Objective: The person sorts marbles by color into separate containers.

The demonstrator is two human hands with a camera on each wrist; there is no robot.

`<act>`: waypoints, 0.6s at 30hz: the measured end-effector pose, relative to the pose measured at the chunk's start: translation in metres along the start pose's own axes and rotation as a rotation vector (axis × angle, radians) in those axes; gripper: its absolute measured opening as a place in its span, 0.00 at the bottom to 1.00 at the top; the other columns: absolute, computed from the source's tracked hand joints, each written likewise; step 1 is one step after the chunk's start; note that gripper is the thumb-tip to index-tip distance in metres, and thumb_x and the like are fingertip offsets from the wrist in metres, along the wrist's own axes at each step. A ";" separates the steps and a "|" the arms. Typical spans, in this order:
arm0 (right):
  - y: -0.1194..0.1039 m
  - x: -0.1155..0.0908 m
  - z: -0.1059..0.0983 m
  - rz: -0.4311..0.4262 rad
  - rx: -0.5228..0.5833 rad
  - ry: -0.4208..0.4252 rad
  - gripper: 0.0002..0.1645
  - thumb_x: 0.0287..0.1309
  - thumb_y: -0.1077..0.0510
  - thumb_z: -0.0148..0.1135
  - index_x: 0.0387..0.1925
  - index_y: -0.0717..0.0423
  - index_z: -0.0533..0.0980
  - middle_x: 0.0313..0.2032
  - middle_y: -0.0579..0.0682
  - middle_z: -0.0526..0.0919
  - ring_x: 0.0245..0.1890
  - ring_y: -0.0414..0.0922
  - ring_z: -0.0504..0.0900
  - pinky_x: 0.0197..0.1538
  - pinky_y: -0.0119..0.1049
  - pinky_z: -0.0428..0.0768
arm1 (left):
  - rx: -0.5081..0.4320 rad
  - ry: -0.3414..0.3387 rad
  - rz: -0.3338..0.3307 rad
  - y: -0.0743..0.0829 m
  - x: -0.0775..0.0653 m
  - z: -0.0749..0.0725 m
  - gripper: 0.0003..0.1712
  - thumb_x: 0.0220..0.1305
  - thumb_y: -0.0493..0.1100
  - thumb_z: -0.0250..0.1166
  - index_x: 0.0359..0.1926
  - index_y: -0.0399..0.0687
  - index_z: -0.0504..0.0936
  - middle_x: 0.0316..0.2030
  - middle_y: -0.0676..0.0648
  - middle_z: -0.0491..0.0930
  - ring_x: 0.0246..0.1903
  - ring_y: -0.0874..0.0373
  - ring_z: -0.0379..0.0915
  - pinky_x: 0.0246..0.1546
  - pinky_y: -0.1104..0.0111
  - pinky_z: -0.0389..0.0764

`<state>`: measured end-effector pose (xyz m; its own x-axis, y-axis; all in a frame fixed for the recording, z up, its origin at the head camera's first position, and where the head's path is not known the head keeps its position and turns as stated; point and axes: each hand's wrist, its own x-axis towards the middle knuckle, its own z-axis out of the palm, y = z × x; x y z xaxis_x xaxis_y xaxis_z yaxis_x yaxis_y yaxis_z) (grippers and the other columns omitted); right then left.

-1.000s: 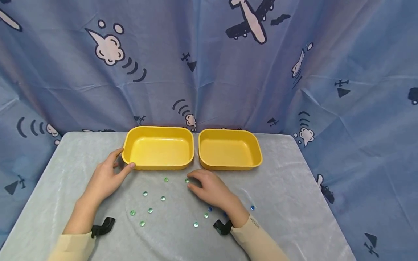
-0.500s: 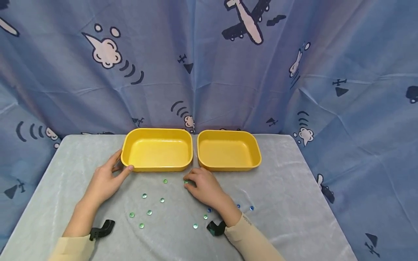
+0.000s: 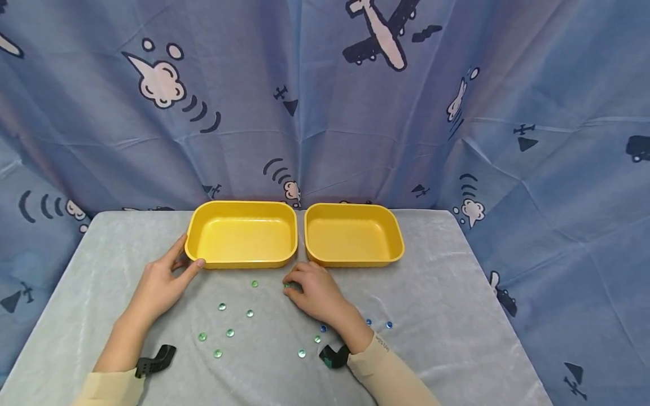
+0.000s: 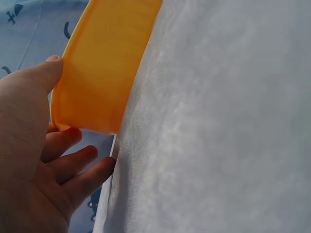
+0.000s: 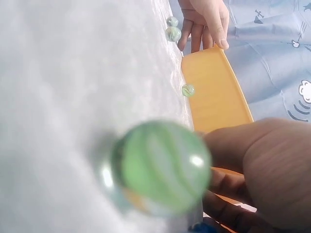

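My left hand holds the left yellow bin at its near left corner. In the left wrist view its thumb lies at the rim and the other fingers spread below the bin's end. My right hand is low over the table in front of the gap between the bins, pinching a green marble between thumb and forefinger. In the right wrist view the back of the hand hides that pinch, and a green swirled marble looms large near the camera.
A second yellow bin stands to the right. Several green marbles lie scattered on the grey cloth; blue marbles lie near my right wrist. A blue patterned curtain hangs behind the table.
My right hand's thumb and forefinger have closed on the green marble, and the hand has moved slightly left. My left hand keeps its place on the bin. The head view has shifted slightly.
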<state>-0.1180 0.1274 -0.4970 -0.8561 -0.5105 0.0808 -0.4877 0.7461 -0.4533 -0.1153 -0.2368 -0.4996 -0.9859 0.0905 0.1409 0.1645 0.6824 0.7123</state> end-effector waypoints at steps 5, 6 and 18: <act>0.001 0.000 -0.001 0.007 0.008 -0.009 0.09 0.71 0.52 0.77 0.48 0.48 0.91 0.45 0.41 0.87 0.49 0.42 0.82 0.58 0.42 0.81 | -0.005 0.001 0.007 -0.002 0.000 0.002 0.50 0.80 0.57 0.68 0.88 0.43 0.54 0.71 0.23 0.73 0.59 0.28 0.83 0.61 0.32 0.77; 0.001 0.000 -0.001 0.007 0.011 -0.007 0.09 0.70 0.52 0.77 0.48 0.48 0.90 0.45 0.41 0.88 0.50 0.43 0.83 0.59 0.43 0.81 | -0.005 0.001 0.009 -0.002 0.000 0.002 0.50 0.80 0.57 0.68 0.88 0.44 0.54 0.71 0.23 0.72 0.59 0.28 0.83 0.61 0.32 0.77; -0.002 0.001 -0.007 -0.014 0.004 0.020 0.10 0.71 0.51 0.76 0.49 0.49 0.89 0.44 0.42 0.89 0.44 0.39 0.85 0.51 0.37 0.86 | -0.003 -0.005 -0.014 -0.002 -0.001 0.001 0.50 0.80 0.59 0.67 0.89 0.46 0.53 0.70 0.24 0.74 0.59 0.28 0.82 0.62 0.31 0.76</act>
<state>-0.1186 0.1284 -0.4894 -0.8523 -0.5124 0.1049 -0.4993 0.7373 -0.4551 -0.1150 -0.2372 -0.5019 -0.9882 0.0849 0.1274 0.1509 0.6812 0.7164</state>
